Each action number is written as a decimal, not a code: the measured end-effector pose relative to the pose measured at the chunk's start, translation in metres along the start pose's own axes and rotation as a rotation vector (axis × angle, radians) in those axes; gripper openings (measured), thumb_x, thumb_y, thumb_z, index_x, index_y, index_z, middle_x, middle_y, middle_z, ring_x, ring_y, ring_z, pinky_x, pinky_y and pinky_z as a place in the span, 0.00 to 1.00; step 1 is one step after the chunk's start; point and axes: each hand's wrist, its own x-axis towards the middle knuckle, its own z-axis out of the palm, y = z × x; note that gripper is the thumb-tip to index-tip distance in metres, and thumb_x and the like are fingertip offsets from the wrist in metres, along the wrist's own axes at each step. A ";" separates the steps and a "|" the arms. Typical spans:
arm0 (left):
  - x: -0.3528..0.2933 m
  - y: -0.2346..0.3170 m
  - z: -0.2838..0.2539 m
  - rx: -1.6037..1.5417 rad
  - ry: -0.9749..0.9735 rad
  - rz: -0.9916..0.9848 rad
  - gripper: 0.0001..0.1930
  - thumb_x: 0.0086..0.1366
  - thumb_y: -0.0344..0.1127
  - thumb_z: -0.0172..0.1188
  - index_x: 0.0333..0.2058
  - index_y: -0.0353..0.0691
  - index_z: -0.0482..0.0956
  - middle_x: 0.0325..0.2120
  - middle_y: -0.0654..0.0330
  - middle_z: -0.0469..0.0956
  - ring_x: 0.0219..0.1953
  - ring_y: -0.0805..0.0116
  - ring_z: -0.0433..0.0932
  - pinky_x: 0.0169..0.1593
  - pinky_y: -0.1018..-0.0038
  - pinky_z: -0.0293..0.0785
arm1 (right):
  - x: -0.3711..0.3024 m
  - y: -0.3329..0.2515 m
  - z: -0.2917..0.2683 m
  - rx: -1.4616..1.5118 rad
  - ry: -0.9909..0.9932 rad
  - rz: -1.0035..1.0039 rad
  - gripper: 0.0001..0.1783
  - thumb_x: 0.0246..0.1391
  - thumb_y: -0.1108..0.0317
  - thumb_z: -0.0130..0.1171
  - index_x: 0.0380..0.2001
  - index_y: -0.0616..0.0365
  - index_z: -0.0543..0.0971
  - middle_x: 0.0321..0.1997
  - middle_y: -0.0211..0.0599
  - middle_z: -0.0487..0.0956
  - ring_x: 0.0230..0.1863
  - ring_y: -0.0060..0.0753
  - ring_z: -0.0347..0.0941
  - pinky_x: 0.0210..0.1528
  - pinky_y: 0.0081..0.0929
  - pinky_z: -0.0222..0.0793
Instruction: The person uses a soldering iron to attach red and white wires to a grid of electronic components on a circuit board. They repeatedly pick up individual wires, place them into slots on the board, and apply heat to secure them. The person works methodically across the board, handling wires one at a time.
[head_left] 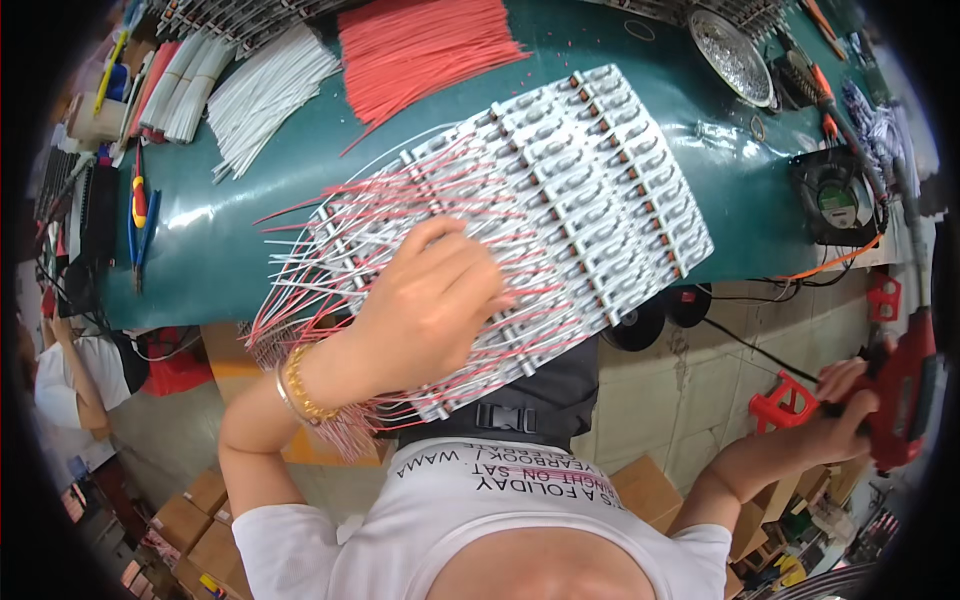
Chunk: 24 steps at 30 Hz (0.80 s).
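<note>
In the head view, a pale rectangular panel (570, 190) set with rows of small grey components lies slantwise on the dark green worktop (240, 270), its near corner jutting past the near edge over the person's lap. Thin red and white wires (465, 185) fan across its left half and trail off its left and near sides; the right half shows only the component rows and dark strips between them.

The left hand (430, 305) is above the wired part, its fingers curled downward; I cannot tell whether the fingertips pinch a wire, as the back of the hand hides them. A gold bracelet (298, 385) circles that wrist. The right hand (848, 398) is well apart, out to the right beyond the worktop, its fingers wrapped around the handle of a red pistol-shaped tool (902, 400).

On the far side of the worktop lie a heap of red wires (425, 45) and, just left of it, a heap of white wires (270, 95). Pliers with blue handles (148, 240) lie on the left. A round metal dish (725, 50) stands far right, and a black cooling fan (835, 195) is nearer, at the right end. A red stool (783, 402) is on the floor at right.
</note>
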 end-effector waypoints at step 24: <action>0.078 -0.046 -0.044 -0.756 0.102 -0.589 0.05 0.59 0.29 0.58 0.27 0.36 0.72 0.17 0.66 0.72 0.16 0.85 0.66 0.18 0.87 0.60 | -0.020 0.019 0.100 0.603 -0.232 0.325 0.42 0.55 0.47 0.51 0.57 0.74 0.54 0.11 0.30 0.65 0.10 0.23 0.59 0.17 0.24 0.61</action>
